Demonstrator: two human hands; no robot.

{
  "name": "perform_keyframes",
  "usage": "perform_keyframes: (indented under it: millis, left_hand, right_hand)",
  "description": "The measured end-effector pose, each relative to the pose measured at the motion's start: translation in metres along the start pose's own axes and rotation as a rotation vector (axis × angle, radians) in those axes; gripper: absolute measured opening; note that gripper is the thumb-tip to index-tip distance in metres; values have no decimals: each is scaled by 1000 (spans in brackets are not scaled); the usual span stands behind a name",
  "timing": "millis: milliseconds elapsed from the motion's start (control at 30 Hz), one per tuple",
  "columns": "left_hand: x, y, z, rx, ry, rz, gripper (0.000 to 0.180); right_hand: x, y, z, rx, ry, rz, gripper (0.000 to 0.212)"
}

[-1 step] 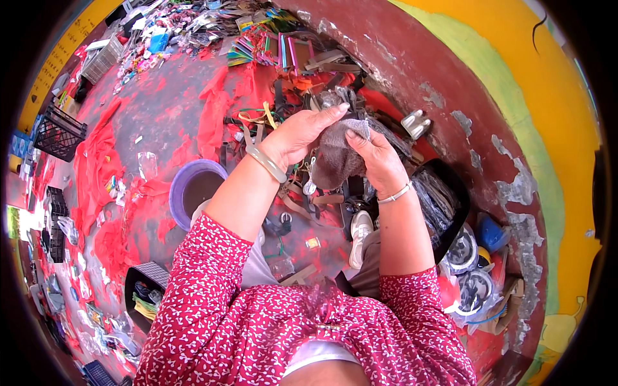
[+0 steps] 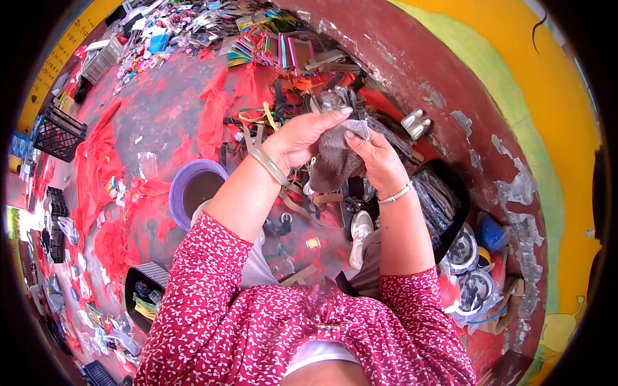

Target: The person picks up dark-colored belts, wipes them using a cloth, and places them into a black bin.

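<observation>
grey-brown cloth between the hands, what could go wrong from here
The cloth might slip if the right hand loosens, since its lower end hangs free.

If dropped, it could get lost or snag among the jumbled straps seen below it.

The white shoe is close to those straps, so a step forward could possibly catch a foot in them.

Fuzzy matt brown cloth (image 2: 333, 168), smooth purple plastic bucket (image 2: 176, 201), rough flaking painted wall (image 2: 486, 138)
</observation>
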State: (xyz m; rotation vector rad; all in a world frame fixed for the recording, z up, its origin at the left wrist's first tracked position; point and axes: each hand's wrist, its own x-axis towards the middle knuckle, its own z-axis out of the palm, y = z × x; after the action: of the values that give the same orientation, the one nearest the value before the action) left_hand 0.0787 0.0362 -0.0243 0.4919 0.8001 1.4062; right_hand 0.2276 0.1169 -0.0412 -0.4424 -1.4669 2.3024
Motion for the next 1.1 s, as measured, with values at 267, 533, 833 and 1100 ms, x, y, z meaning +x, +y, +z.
perform_keyframes:
  millis: [267, 533, 833, 1100]
  left_hand:
    - [20, -9, -23, 900, 360, 213, 26]
    - [0, 10, -4, 1244, 586, 889, 49]
    - [-6, 34, -14, 1346, 820, 945, 49]
    - [-4, 48, -48, 1066, 800, 1006, 48]
  right_hand:
    - [8, 7, -3, -158, 91, 100, 23]
    - [2, -4, 21, 107, -24, 170, 16]
    - [-7, 0, 24, -78, -134, 177, 17]
    - [-10, 1, 28, -294, -264, 203, 20]
